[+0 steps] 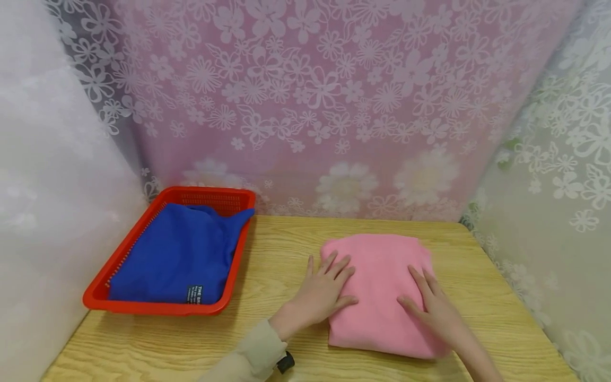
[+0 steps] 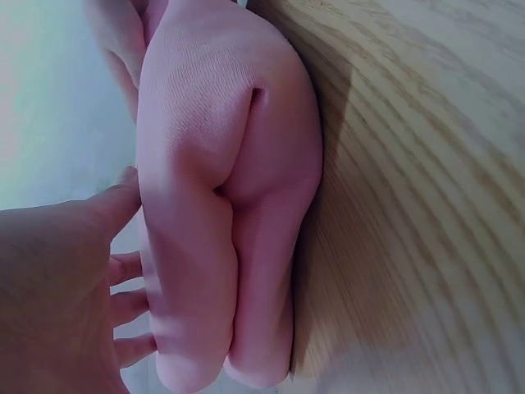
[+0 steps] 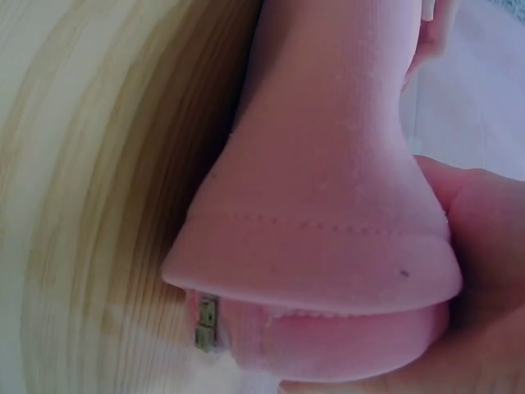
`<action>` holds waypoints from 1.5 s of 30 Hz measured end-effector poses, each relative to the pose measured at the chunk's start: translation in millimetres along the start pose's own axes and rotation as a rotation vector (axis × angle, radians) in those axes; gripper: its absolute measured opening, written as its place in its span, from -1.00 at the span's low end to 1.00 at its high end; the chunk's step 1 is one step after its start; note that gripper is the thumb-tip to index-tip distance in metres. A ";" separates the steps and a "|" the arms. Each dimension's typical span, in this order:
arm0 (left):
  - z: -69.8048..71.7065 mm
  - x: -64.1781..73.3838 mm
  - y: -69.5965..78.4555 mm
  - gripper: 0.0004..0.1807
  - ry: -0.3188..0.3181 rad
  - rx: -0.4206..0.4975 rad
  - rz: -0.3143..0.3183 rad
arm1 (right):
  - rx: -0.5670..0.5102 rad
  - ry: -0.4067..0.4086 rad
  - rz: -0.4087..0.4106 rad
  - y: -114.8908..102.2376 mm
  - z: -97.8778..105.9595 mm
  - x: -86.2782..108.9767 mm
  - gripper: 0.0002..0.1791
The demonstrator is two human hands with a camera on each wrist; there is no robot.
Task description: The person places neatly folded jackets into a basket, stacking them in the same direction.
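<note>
A folded pink garment (image 1: 377, 297) lies as a thick, squarish bundle on the wooden table. On its left side rests my left hand (image 1: 322, 289), fingers spread over the top. My right hand (image 1: 434, 310) lies flat on the right part, thumb and fingers apart. Rounded folded layers of the pink cloth (image 2: 189, 246) show in the left wrist view, with the left fingertips touching the upper face. In the right wrist view, a stitched hem (image 3: 320, 254) and a small metal zipper end (image 3: 207, 322) stick out at the bundle's edge.
To the left stands a red plastic basket (image 1: 228, 281) holding a folded blue garment (image 1: 176, 254) with a dark printed label (image 1: 194, 294). One blue corner hangs over the basket's right rim. Flowered curtains (image 1: 334, 106) enclose the wooden table (image 1: 281, 254) at the back and sides.
</note>
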State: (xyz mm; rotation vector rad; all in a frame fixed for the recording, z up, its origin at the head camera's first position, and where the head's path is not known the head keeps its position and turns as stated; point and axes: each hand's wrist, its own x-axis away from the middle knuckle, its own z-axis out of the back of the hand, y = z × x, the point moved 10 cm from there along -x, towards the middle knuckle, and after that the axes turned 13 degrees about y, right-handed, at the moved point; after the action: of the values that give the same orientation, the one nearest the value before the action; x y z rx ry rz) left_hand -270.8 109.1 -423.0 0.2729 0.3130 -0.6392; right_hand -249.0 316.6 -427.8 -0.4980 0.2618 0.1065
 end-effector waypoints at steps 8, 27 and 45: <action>8.0 14.5 -20.2 -0.25 0.000 -0.001 0.037 | -0.006 0.028 0.040 -25.8 -11.1 -3.9 -0.10; 34.3 56.5 -64.9 -0.27 0.088 0.030 0.107 | -0.054 0.011 0.125 -85.9 -41.7 -3.7 -0.06; 44.5 77.5 -88.6 -0.19 0.177 0.157 0.280 | -0.227 -0.168 -0.014 -77.3 -49.8 -7.4 -0.21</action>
State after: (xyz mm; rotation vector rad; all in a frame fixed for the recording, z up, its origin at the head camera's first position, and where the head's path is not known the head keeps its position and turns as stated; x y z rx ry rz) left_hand -258.0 -16.0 -424.1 0.5164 0.3870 -0.3633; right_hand -254.4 224.7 -432.5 -0.7118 0.0814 0.1645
